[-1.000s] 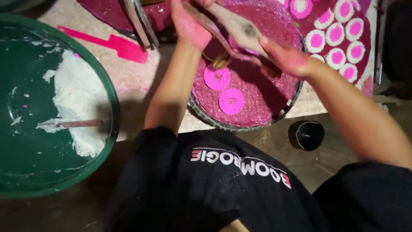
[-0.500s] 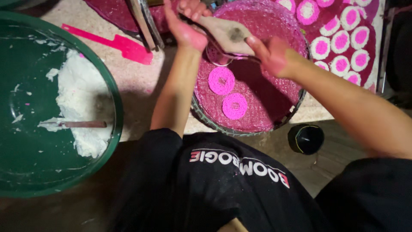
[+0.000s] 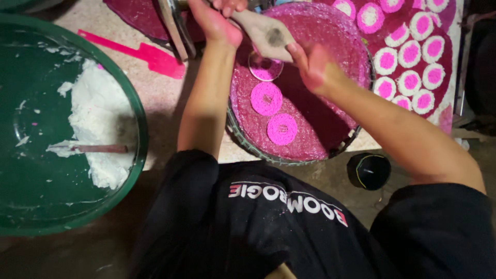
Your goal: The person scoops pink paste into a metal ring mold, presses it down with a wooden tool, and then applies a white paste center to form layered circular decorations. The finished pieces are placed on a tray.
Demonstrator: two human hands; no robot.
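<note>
You pinch the cloth piping bag (image 3: 268, 37) between left hand (image 3: 217, 23) and right hand (image 3: 312, 67), apparently piping a third pink ring (image 3: 265, 67); squeeze steadily next.

left hand (image 3: 219, 20) fingers cut off by top edge, green basin (image 3: 135, 111) cropped at left

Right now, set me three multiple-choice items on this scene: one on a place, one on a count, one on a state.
1. Where does the white dough lie?
A. in the green basin
B. on the round tray
C. on the floor

2. How many full pink discs lie on the round tray, leaving out the ringed one under the hands?
A. five
B. two
C. none

3. What is the state of the right hand?
A. empty and flat
B. out of view
C. gripping a tan tool

Answers: 1 A, the dough sits inside the basin. 2 B, two discs show. 3 C, its fingers close on the tool, which the left hand also touches.
</note>
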